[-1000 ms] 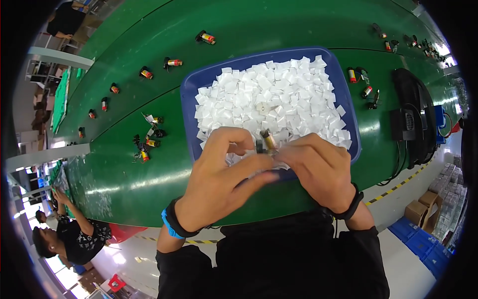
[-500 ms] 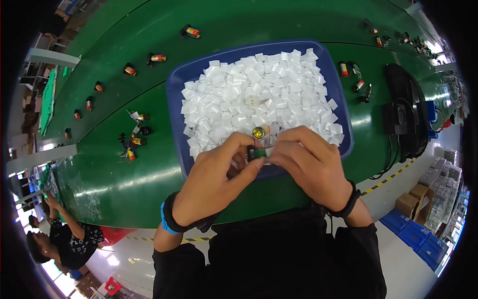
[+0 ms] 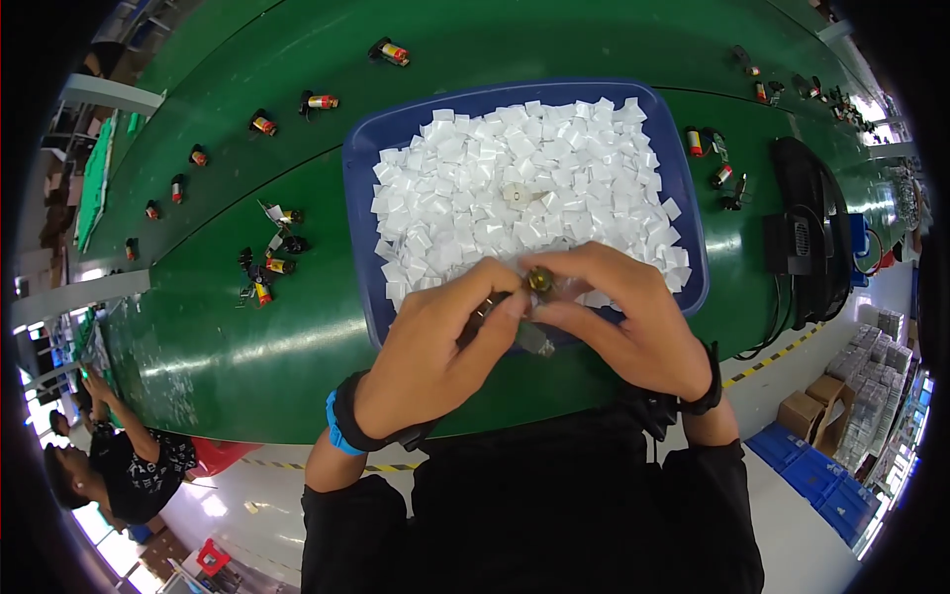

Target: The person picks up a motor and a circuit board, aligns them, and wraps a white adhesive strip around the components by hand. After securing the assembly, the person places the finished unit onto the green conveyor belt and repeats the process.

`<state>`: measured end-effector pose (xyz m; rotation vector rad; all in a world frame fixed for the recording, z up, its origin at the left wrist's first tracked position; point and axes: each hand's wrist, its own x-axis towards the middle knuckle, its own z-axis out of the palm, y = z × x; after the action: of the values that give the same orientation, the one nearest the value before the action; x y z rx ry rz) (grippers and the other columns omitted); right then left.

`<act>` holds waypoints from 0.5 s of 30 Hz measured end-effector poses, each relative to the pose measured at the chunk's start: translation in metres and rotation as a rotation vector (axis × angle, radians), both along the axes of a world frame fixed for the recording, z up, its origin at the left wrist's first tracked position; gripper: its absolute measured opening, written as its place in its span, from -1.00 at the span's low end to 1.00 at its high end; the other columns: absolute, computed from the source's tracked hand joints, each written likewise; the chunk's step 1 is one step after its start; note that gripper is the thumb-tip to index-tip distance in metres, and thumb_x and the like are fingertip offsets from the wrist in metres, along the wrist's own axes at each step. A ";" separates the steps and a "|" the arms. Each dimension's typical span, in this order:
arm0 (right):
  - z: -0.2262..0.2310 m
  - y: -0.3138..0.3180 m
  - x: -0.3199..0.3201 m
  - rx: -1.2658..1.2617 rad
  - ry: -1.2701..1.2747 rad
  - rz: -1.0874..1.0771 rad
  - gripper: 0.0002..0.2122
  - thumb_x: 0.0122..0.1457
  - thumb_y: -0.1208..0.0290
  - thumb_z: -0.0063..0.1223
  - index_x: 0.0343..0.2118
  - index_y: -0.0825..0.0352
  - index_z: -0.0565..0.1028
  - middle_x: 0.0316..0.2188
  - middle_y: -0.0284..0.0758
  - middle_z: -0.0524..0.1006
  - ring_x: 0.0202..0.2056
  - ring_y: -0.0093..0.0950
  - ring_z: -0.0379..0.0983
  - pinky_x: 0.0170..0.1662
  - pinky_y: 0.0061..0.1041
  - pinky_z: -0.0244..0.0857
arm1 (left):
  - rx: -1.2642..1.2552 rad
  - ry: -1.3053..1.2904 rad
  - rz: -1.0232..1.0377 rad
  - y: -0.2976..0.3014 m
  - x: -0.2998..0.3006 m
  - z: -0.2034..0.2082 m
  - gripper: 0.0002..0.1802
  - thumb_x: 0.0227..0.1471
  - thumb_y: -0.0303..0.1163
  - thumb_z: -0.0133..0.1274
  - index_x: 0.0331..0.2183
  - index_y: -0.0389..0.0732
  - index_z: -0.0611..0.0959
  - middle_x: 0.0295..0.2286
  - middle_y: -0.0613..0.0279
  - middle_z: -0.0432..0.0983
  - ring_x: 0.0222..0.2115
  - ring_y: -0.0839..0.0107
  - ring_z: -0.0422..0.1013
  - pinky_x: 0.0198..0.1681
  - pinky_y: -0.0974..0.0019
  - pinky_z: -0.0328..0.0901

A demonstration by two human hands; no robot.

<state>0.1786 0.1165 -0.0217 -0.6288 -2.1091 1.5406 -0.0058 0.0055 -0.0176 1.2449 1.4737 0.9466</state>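
Over the near edge of a blue tray (image 3: 358,233) filled with small white square pieces (image 3: 495,163), my two hands meet at one small assembly. My right hand (image 3: 638,322) pinches a small battery-like cylinder (image 3: 539,280) whose yellowish round end faces up. The fingers of my left hand (image 3: 426,337) are closed on a dark grey part (image 3: 534,341) just below the cylinder, its lower end sticking out. Fingers and blur hide how the two parts join. A pale round piece (image 3: 516,194) lies on the white pieces.
Similar red-and-yellow cylinders with black parts (image 3: 394,52) lie along the green table (image 3: 247,346), some in a cluster (image 3: 265,267) at left. At right stand a black device (image 3: 792,245) and cables. Another person (image 3: 139,450) is at far left.
My right fingers have moved onto the yellow-ended cylinder, which now sits between my fingertips. The dark part has tilted, its lower end now pointing down toward me. The view has shifted slightly.
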 end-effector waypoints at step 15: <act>0.014 0.000 0.005 0.166 -0.133 0.158 -0.73 -0.10 0.57 0.37 -0.28 0.30 0.57 -0.35 -0.34 0.57 -0.16 -0.36 0.44 -0.12 -0.43 0.36 | -0.191 -0.105 -0.101 -0.001 -0.015 0.006 -0.52 0.02 -0.65 0.16 0.01 -0.29 0.46 -0.39 0.27 0.48 -0.49 0.64 0.38 -0.53 0.50 0.41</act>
<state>0.1836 0.1168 -0.0073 -0.5294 -2.4088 1.4184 -0.0208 0.0046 -0.0120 1.1033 1.3722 0.7731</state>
